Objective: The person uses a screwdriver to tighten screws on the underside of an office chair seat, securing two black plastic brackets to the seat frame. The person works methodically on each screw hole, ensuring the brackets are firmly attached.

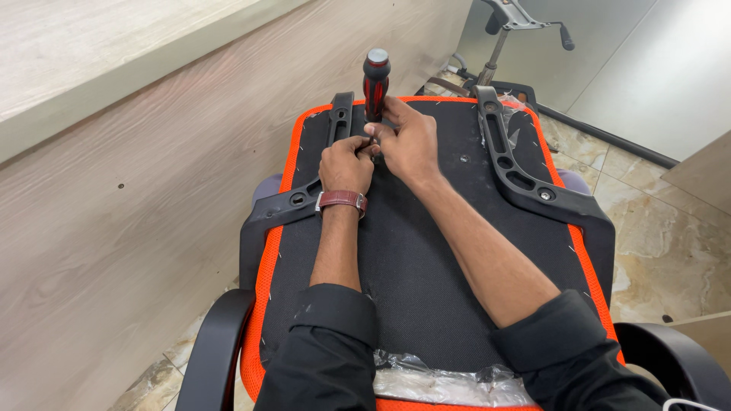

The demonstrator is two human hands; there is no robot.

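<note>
An upturned office-chair seat (pixel 426 251) lies before me, black fabric underside with an orange mesh rim. A red-and-black screwdriver (pixel 375 84) stands upright near the seat's far left part. My right hand (pixel 407 137) grips its lower handle. My left hand (pixel 346 164), with a brown-strapped watch on the wrist, pinches the shaft near the tip, which is hidden by my fingers. A black plastic armrest bracket (pixel 304 198) is bolted along the left side, and a matching bracket (pixel 518 171) runs along the right.
A wooden panel wall (pixel 129 205) rises close on the left. The chair's gas-lift and mechanism (pixel 506 23) stand at the back. Black armrest pads (pixel 217 350) curve at both near corners. Crumpled clear plastic (pixel 434 380) lies at the near edge. Marble tile floor (pixel 662 221) spreads on the right.
</note>
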